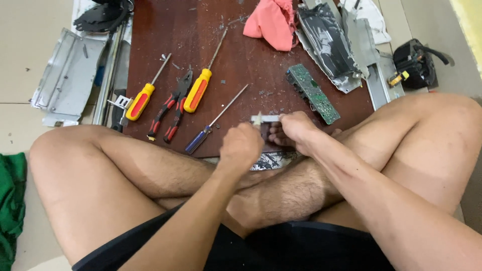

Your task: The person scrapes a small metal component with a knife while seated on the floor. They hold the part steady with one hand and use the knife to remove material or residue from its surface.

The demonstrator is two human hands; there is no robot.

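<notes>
I sit cross-legged at a dark red-brown board [241, 60]. My left hand [241, 147] is closed in a fist just below a small pale metal strip [264, 119]. My right hand [296, 129] grips the strip's right end with pinched fingers. Whether the left hand also touches the strip is hidden by its knuckles. A blue-handled screwdriver [213, 122] lies just left of my hands. A green circuit board [312, 93] lies just beyond my right hand.
Two yellow-and-orange screwdrivers [143, 98] [201, 85] and red-and-black pliers [171, 106] lie on the board's left. A pink cloth [271, 22] and torn metal casing [331, 42] sit at the back. Grey metal panels [68, 75] lie left, a black part [415, 62] right, green cloth [11, 200] on the floor.
</notes>
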